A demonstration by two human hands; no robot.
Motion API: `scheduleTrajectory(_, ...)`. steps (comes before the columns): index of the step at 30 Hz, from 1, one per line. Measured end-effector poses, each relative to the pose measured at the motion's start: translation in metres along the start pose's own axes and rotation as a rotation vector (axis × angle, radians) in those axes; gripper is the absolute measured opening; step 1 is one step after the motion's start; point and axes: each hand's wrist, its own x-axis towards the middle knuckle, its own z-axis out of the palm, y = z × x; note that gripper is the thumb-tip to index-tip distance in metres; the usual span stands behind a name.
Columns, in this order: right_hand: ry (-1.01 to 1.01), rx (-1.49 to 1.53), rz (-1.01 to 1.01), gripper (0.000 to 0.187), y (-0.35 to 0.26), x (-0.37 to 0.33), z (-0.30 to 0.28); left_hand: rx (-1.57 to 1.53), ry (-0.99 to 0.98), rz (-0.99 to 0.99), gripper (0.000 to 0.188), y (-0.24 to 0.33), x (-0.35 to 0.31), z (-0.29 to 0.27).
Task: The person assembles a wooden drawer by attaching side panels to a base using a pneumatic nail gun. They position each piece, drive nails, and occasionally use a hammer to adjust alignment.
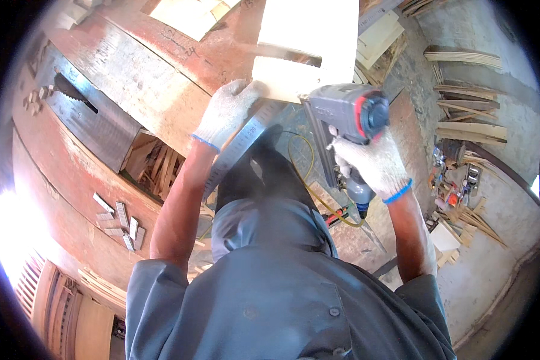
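My right hand (369,159), in a white knit glove with a blue cuff, is closed round the handle of a dark grey air nail gun (336,111) with a red ring. The gun's nose rests at or just beside the near edge of a pale wooden board (288,78); I cannot tell if they touch. My left hand (228,114), gloved alike, grips the left near corner of that board, its fingertips partly out of sight. Beneath my left wrist, a steel rule (243,141) slants down toward my lap. A yellow air hose (309,183) loops below the gun.
A saw blade (72,91) rises through a metal plate (102,135) in the reddish wooden bench (144,78) on my left. Several nail strips (123,219) lie on the bench nearer me. Wood offcuts (462,57) and a pile of tools (459,180) lie along the floor at right.
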Motion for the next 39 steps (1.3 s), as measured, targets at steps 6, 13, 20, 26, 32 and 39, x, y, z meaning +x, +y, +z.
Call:
scheduleTrajectory(6, -0.008, -0.1, 0.011, 0.014, -0.015, 0.009, 0.004, 0.705, 0.072, 0.661, 0.035, -0.03, 0.019, -0.008)
scheduleTrajectory(13, -0.021, -0.064, 0.068, 0.021, -0.031, 0.004, 0.016, 0.234, -0.105, 0.312, 0.036, -0.035, 0.025, -0.021)
scheduleTrajectory(20, -0.068, -0.198, -0.041, 0.02, -0.029, 0.012, 0.022, -0.191, -0.077, 0.039, 0.046, -0.031, 0.014, -0.028)
scheduleTrajectory(26, -0.139, -0.384, -0.45, 0.049, -0.001, -0.008, 0.038, -0.048, 0.039, 0.154, 0.052, -0.037, 0.052, -0.035)
scheduleTrajectory(32, -0.288, -0.963, -0.492, 0.063, -0.02, 0.006, 0.073, 0.196, 0.0, 0.284, 0.057, -0.001, 0.097, -0.027)
scheduleTrajectory(39, -0.269, -1.294, -0.599, 0.073, -0.014, 0.011, 0.09, 0.376, -0.134, 0.393, 0.055, 0.012, 0.104, -0.024)
